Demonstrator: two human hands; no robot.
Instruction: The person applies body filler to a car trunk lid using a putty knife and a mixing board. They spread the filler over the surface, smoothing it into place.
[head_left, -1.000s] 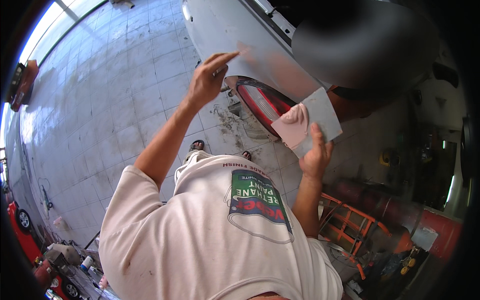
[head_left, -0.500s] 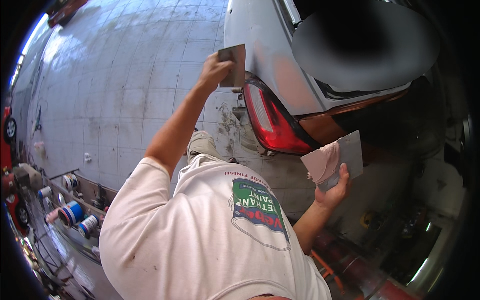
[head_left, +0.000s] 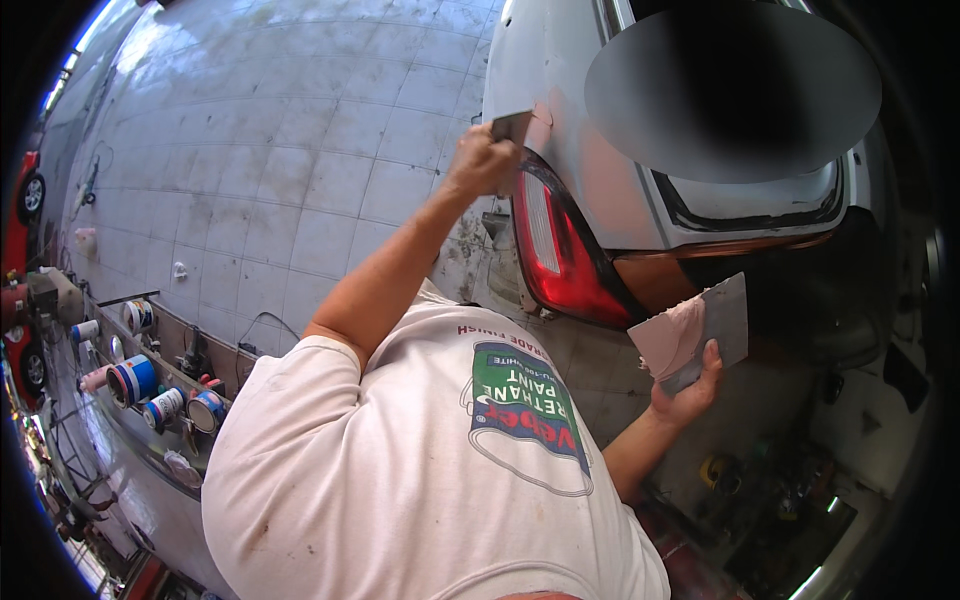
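Note:
My left hand [head_left: 485,160] is closed round a flat grey putty spreader [head_left: 513,126]. Its edge is at the rear side panel [head_left: 562,110] of a pale grey car, just above the tail light [head_left: 565,250]; whether it touches is hard to tell. Pinkish filler patches [head_left: 610,185] show on that panel. Lower on the right, my right hand [head_left: 692,387] grips a grey mixing board [head_left: 725,325] from below, with the thumb on its top face. A thick smear of pink body filler [head_left: 672,335] covers the board's left part.
A blurred grey oval hides part of the car's rear. On my left stands a bench or cart [head_left: 150,420] with several paint cans [head_left: 130,380]. Pale tiles cover the floor [head_left: 310,130]. A red car [head_left: 30,200] is at the far left edge.
My left hand has moved right with the spreader, from beside the car's edge to its panel, and the spreader has tilted. The whole view has shifted slightly.

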